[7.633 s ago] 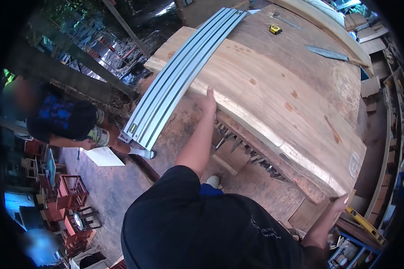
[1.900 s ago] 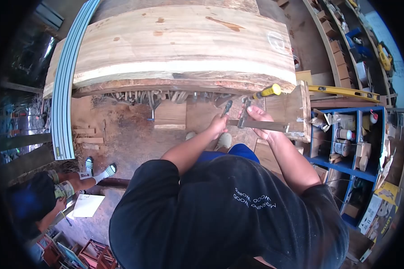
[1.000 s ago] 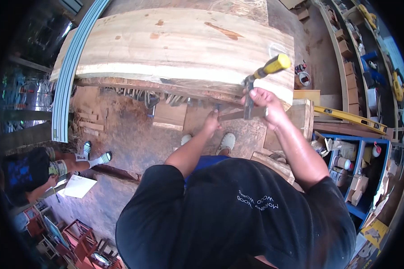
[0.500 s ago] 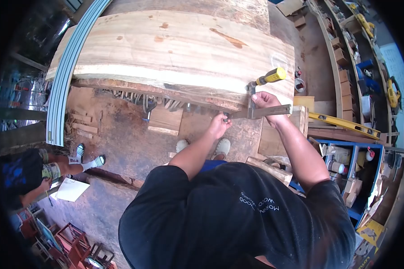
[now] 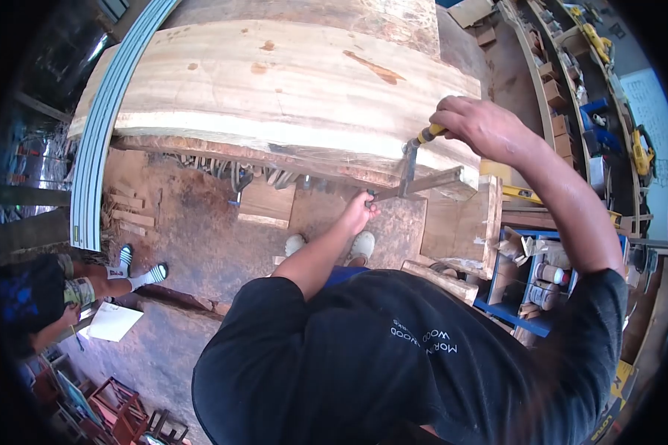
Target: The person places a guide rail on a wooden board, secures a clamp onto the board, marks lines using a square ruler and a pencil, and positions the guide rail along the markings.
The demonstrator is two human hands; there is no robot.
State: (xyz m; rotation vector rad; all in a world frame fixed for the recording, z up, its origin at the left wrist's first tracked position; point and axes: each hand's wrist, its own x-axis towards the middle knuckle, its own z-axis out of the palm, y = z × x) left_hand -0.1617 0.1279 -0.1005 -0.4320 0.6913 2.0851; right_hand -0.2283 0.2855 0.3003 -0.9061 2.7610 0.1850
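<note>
A bar clamp (image 5: 432, 182) sits at the near right edge of a thick wooden slab (image 5: 267, 85), its sliding arm reaching up over the edge. My right hand (image 5: 482, 127) is closed around the clamp's yellow-and-black handle (image 5: 429, 134), above the slab's surface. Lower down, my left hand (image 5: 359, 211) is closed on the left end of the clamp, just off the slab's near edge. Its fingers partly hide that end. I cannot tell whether the clamp's pads press on the wood.
A long metal straightedge (image 5: 104, 156) lies across the slab's left end. A yellow spirit level (image 5: 522, 194) and a blue shelf unit (image 5: 508, 310) are on the right. Another person (image 5: 37, 293) is at the lower left, near a white sheet (image 5: 115, 322).
My right hand has left the clamp's sliding arm and bar and moved up onto the yellow handle. My left hand has stayed at the clamp's end.
</note>
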